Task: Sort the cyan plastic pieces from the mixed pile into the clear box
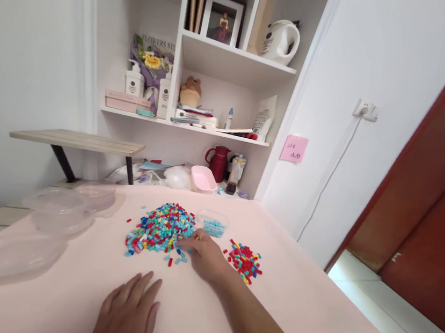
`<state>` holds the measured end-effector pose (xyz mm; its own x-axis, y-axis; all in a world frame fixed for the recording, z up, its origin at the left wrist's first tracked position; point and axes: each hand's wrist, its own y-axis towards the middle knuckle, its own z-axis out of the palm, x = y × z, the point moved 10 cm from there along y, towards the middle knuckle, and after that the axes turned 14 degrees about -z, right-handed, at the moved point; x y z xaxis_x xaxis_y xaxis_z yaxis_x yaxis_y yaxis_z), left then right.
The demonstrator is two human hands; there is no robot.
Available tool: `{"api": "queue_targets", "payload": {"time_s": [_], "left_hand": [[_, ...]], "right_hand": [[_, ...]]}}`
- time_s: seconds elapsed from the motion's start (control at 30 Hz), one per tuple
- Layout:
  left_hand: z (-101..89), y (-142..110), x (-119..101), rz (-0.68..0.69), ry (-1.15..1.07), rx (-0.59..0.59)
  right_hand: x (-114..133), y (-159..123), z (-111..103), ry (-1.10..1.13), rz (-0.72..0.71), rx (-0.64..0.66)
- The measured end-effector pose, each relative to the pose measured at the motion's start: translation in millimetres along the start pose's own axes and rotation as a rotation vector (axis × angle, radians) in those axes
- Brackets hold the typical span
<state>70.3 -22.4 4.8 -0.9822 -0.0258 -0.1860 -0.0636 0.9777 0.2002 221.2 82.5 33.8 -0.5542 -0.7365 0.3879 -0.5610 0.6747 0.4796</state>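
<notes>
A large heap of small mixed-colour plastic building bricks lies on the pink tablecloth, mostly light blue, red and dark blue. My right hand reaches to the heap's right edge, thumb and index finger apart among the outer bricks; its other fingers are partly hidden. Just beyond that hand stands a small clear tub with light blue bricks inside. A smaller pile of mostly red and yellow bricks is to the right of my wrist. My left hand rests palm down on the cloth, fingers stretched out, holding nothing.
Several clear plastic containers stand along the left side of the pink tablecloth. Behind the heap are a pink basin, a dark red jug and a bottle. A small raised wooden shelf stands at back left.
</notes>
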Motion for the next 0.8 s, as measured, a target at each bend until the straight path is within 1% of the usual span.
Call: {"api": "queue_targets", "payload": {"time_s": [0.1, 0.23, 0.3, 0.4, 0.53, 0.73, 0.8], "left_hand": [[-1.8, 0.2, -0.6, 0.012, -0.017, -0.029], [-1.9, 0.0, 1.0, 0.026, -0.024, -0.065], [-2.0, -0.4, 1.7, 0.032, -0.021, -0.082], [-3.3, -1.6, 1.1, 0.047, -0.026, -0.106], [-3.1, -2.6, 0.6, 0.051, -0.035, -0.105], [-3.4, -4.6, 0.1, 0.065, -0.038, -0.139], [-2.8, -4.8, 0.0, 0.066, -0.036, -0.142]], "right_hand": [[2.5, -0.1, 0.7, -0.037, 0.005, 0.02], [-2.6, -1.6, -10.0, 0.038, 0.069, -0.058], [-5.5, -2.4, -13.9, 0.047, 0.09, -0.072], [-7.9, -3.3, -14.6, 0.032, 0.101, -0.056], [-8.4, -5.3, -13.7, 0.017, 0.098, -0.036], [-4.6, -7.3, -12.2, -0.003, 0.072, 0.045], [-4.6, -6.8, -11.6, -0.007, 0.07, 0.051]]}}
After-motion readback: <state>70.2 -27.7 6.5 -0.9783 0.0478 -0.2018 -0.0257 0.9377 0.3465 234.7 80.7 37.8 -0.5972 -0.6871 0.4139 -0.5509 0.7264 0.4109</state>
